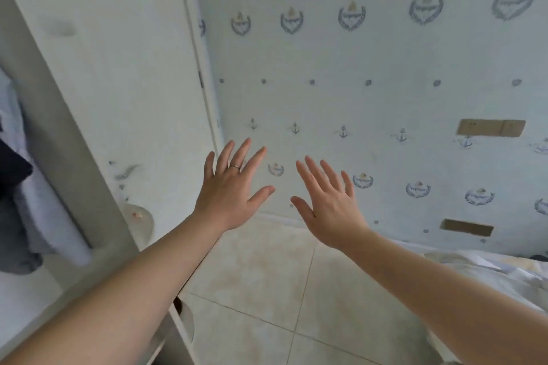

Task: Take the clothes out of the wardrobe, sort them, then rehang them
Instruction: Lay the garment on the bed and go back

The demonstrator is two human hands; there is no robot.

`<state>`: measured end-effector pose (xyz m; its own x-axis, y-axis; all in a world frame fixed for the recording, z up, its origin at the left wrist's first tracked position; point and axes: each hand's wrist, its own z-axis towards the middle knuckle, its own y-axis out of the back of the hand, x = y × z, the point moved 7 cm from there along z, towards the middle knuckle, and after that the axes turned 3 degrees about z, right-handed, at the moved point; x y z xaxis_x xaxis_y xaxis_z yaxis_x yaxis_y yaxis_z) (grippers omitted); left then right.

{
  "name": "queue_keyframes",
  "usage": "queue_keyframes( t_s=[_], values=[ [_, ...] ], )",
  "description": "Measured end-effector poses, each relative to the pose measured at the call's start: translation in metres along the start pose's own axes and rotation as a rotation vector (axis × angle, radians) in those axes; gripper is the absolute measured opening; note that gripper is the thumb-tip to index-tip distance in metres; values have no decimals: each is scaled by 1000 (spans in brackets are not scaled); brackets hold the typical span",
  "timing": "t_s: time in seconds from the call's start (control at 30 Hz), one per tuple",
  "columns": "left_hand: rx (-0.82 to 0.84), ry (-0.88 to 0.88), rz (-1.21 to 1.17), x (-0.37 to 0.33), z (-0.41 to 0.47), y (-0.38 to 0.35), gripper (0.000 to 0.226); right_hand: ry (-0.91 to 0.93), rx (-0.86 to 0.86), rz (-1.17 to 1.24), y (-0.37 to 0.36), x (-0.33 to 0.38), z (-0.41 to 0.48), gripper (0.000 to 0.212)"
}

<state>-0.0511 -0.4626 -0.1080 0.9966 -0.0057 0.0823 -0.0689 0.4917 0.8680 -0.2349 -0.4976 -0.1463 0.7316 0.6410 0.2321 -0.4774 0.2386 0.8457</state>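
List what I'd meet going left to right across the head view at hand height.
Clothes → wardrobe frame → door → left hand → right hand → brown wall patch.

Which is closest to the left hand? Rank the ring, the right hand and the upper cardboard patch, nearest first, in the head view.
1. Ring: worn on a finger of the left hand itself.
2. Right hand: close beside it on the right, apart.
3. Upper cardboard patch: far off to the right, higher up.
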Motion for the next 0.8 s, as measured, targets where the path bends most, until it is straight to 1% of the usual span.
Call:
queue_keyframes(
  t_s=[0.17, 0.3, 0.37, 0.47, 0.57, 0.7, 0.8],
  values=[
    [-217, 6, 161, 71, 11, 114, 76, 152, -190, 0, 64, 94, 79, 66],
    [-355, 24, 267, 128, 11, 198, 72, 264, -326, 15, 114, 173, 123, 66],
    [-414, 4, 325, 152, 7, 236, 71, 313, -377, 36, 135, 212, 142, 66],
    [-474, -24, 412, 189, -1, 287, 69, 384, -450, 43, 163, 269, 167, 65],
    [-521, 3, 491, 231, -10, 333, 68, 449, -497, 47, 184, 325, 189, 64],
    [-591, 92, 542, 292, -28, 381, 69, 564, -560, 80, 210, 403, 211, 67],
    [-632, 174, 552, 340, -40, 404, 70, 656, -598, 90, 226, 460, 228, 64]
  ],
)
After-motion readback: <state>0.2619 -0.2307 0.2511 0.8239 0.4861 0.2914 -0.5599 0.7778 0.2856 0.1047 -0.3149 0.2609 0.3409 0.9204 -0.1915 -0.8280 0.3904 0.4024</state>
